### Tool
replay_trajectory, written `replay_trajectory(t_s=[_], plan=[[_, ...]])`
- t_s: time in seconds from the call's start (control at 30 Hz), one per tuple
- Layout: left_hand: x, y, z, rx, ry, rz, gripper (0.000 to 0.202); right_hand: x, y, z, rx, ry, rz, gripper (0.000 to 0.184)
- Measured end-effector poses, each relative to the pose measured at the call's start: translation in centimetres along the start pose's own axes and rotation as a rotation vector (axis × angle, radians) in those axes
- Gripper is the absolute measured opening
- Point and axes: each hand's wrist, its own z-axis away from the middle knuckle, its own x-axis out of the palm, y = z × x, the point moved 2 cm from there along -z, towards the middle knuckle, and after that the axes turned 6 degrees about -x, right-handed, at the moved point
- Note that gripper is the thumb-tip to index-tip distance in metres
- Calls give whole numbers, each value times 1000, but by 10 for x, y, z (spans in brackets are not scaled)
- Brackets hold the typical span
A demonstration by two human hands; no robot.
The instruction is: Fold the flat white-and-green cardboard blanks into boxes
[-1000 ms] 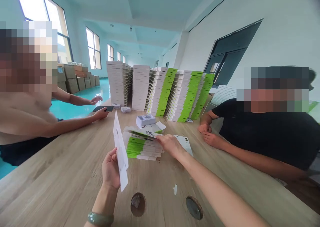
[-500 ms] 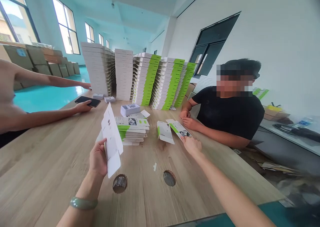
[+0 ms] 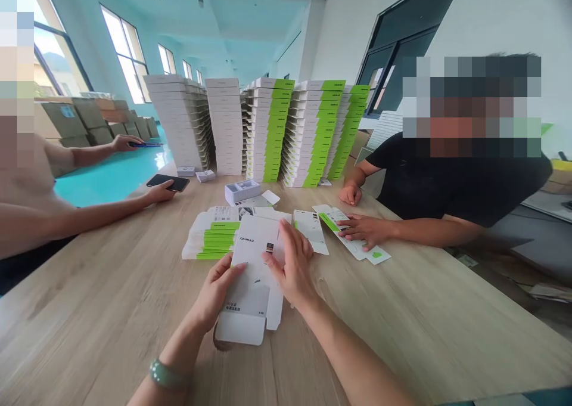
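White carton (image 3: 249, 287): left edge gripped in left fingers (image 3: 233, 271), right side under spread right fingers (image 3: 290, 240).

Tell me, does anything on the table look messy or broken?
Nothing looks spilled or broken that I can see. The pile of flat cartons looks messy because its edges are uneven, and loose cartons lie askew to its right, partly under a co-worker's hand.

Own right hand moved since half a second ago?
Yes, the right hand moved left, judged against the white tray, and is now at the carton in the left hand.
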Motion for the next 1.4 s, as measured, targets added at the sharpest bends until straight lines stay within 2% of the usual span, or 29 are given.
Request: replay_trajectory(t_s=[0.07,0.17,0.33,0.4,0.5,0.57,0.67,0.73,0.77,0.93,1.03,1.17,1.27,1.4], plan=[[2,0,3,-53,-32,-10,63,1,7,6,39,-16,6,70],[1,0,6,-133,-134,19,68,1,7,11,132,2,-100,67],[7,-16,17,-206,-555,97,67,4,-14,19,373,22,-399,62],[14,-25,21,-223,-641,100,76,6,-20,24,462,-38,-485,62],[15,-27,16,-222,-655,82,91,9,-20,28,545,-88,-535,68],[6,-16,8,-181,-636,135,101,11,-16,28,597,-50,-556,66],[-18,9,-1,-43,-474,340,103,15,-13,27,699,-35,-592,64],[-30,17,-3,-30,-399,417,94,15,-13,26,753,-53,-606,64],[-31,17,-3,-63,-422,411,89,14,-14,25,765,-54,-608,64],[-13,-4,10,-269,-761,216,88,2,-13,14,685,-59,-600,62],[-7,-15,17,-343,-832,123,90,-1,-7,9,678,-132,-651,65],[-10,-18,16,-405,-837,30,86,3,1,9,738,-323,-709,64],[-13,-17,15,-409,-779,-38,85,1,2,5,800,-436,-773,68],[-12,-15,19,-387,-677,-42,82,-10,1,-6,886,-465,-909,67]])
